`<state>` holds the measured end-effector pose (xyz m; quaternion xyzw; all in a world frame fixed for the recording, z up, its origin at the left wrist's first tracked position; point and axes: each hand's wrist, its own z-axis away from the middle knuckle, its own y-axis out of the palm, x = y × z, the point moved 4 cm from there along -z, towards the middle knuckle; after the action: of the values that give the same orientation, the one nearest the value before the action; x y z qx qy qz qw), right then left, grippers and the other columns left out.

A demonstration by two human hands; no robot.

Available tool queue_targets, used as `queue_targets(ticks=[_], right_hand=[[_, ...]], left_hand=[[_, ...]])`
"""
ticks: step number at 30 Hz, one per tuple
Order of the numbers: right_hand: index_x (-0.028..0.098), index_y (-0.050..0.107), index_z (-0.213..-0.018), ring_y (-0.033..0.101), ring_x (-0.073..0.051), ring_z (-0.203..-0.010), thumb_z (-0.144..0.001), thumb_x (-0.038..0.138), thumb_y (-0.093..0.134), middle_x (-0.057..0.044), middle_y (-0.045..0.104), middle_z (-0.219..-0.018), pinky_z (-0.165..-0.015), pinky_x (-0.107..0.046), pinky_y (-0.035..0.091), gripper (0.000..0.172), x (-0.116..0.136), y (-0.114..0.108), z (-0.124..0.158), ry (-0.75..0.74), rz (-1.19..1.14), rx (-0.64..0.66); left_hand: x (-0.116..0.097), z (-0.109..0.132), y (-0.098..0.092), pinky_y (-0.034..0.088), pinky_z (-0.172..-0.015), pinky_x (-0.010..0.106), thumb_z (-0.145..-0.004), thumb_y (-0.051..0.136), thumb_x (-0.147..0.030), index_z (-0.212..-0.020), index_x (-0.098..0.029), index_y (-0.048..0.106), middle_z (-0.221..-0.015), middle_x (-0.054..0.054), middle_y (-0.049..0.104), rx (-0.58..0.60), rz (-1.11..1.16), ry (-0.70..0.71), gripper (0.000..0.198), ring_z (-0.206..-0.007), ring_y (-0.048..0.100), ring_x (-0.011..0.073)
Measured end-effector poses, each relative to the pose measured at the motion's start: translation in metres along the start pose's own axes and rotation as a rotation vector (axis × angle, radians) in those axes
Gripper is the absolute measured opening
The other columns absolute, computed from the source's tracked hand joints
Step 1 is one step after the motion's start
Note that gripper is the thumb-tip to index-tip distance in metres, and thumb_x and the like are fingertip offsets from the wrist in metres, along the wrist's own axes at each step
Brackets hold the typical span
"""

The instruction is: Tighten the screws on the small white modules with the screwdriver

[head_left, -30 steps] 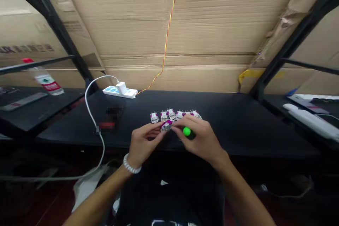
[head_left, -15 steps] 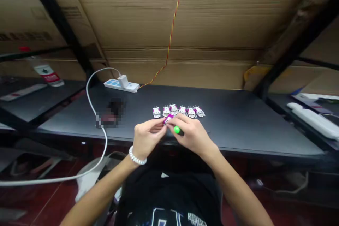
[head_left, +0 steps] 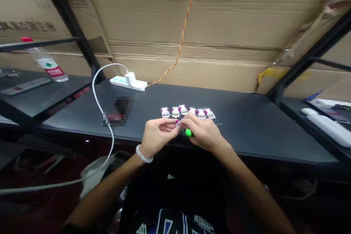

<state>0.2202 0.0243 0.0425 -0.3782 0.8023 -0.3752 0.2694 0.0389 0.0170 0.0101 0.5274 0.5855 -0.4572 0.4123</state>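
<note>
On bench (head_left: pixel 246 124): six white-magenta modules (head_left: pixel 183 110) stood lined up.
Left hand (head_left: pixel 159 135): grip clamped on seventh module (head_left: pixel 177 123), seemingly.
Right hand (head_left: pixel 204 132): grip clamped on green knob (head_left: pixel 188 132).

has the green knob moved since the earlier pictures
Yes, leftward: the green knob now sits further left along the row of white and purple modules behind it.

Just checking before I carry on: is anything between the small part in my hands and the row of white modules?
Nothing visible. The small purple-and-white part, held between the left hand and right hand, sits just in front of the row of white modules.
</note>
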Motion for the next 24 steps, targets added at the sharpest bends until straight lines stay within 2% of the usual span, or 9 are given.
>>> queue_targets(ticks=[3,5,8,11,19,24], right_hand=[[0.017,0.070,-0.112,0.056,-0.014,-0.062,-0.102,0.008,0.049,-0.008,0.077,-0.099,-0.052,-0.030,0.025,0.025,-0.003,-0.008,-0.004,-0.111,0.044,0.049],[0.017,0.069,-0.115,0.057,-0.014,-0.062,-0.103,0.009,0.049,-0.007,0.078,-0.102,-0.052,-0.029,0.027,0.025,-0.004,-0.013,-0.006,-0.137,0.046,0.074],[0.017,0.070,-0.116,0.064,-0.015,-0.072,-0.107,0.016,0.054,-0.007,0.078,-0.104,-0.057,-0.028,0.034,0.018,-0.006,-0.018,-0.009,-0.071,-0.005,0.021],[0.018,0.071,-0.111,0.066,-0.015,-0.074,-0.111,0.024,0.056,-0.006,0.078,-0.100,-0.058,-0.027,0.037,0.016,-0.006,-0.016,-0.008,-0.028,-0.041,-0.031],[0.017,0.072,-0.109,0.064,-0.016,-0.072,-0.104,0.015,0.059,-0.007,0.076,-0.098,-0.057,-0.028,0.035,0.015,-0.002,-0.006,-0.007,-0.032,-0.025,0.033],[0.014,0.072,-0.107,0.059,-0.015,-0.066,-0.101,0.007,0.051,-0.008,0.077,-0.096,-0.052,-0.031,0.029,0.024,0.004,-0.010,-0.008,-0.163,0.097,0.033]], left_hand=[[-0.001,-0.001,-0.002,0.075,-0.072,0.034,-0.074,0.094,-0.037,-0.102,-0.011,0.087,-0.086,0.011,0.087,0.037,0.012,-0.031,0.039,-0.077,0.086,0.0298],[-0.003,-0.002,-0.004,0.075,-0.072,0.034,-0.075,0.094,-0.036,-0.102,-0.010,0.087,-0.087,0.011,0.087,0.031,0.012,-0.020,0.038,-0.077,0.086,0.0300],[-0.005,-0.001,-0.005,0.075,-0.074,0.034,-0.077,0.093,-0.035,-0.101,-0.010,0.087,-0.087,0.011,0.087,0.001,0.007,0.021,0.035,-0.076,0.086,0.0294],[-0.005,0.001,-0.005,0.075,-0.076,0.035,-0.079,0.092,-0.034,-0.103,-0.011,0.087,-0.089,0.011,0.087,-0.011,-0.010,0.056,0.034,-0.078,0.086,0.0287],[0.000,0.005,-0.005,0.075,-0.075,0.032,-0.082,0.088,-0.031,-0.104,-0.014,0.087,-0.089,0.009,0.087,-0.039,-0.075,0.114,0.028,-0.075,0.086,0.0254],[-0.001,0.005,-0.006,0.074,-0.074,0.031,-0.081,0.088,-0.031,-0.103,-0.013,0.088,-0.086,0.009,0.087,-0.014,-0.061,0.096,0.029,-0.075,0.086,0.0250]])
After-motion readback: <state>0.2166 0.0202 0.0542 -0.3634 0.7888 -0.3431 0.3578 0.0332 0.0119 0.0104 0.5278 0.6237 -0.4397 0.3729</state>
